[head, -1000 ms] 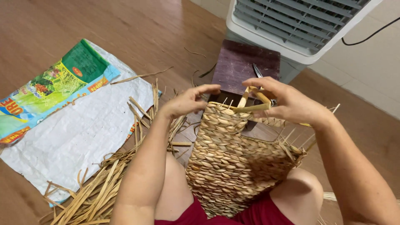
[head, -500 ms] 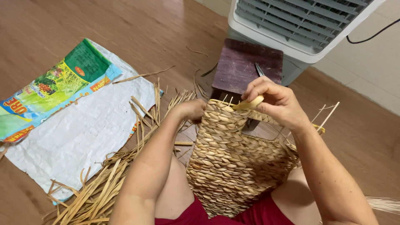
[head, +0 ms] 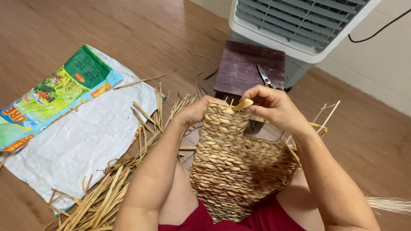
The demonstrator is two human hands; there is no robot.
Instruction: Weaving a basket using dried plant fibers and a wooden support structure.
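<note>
Hands meet at the far top edge of a tan woven straw basket piece [head: 237, 167] lying lengthwise on the person's lap, the right hand [head: 274, 107] pinching a pale flat strand [head: 242, 105], the left hand [head: 195, 112] closed on the left corner.

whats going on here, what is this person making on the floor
A person sits on the floor weaving a straw-coloured woven basket piece that rests across their lap. The right hand pinches a flat straw strand at the top edge of the weave, while the left hand steadies that edge from the other side. Loose dried straw strips lie on a printed plastic sack to the left. Scissors sit on a small dark stool ahead, in front of a fan unit.
</note>
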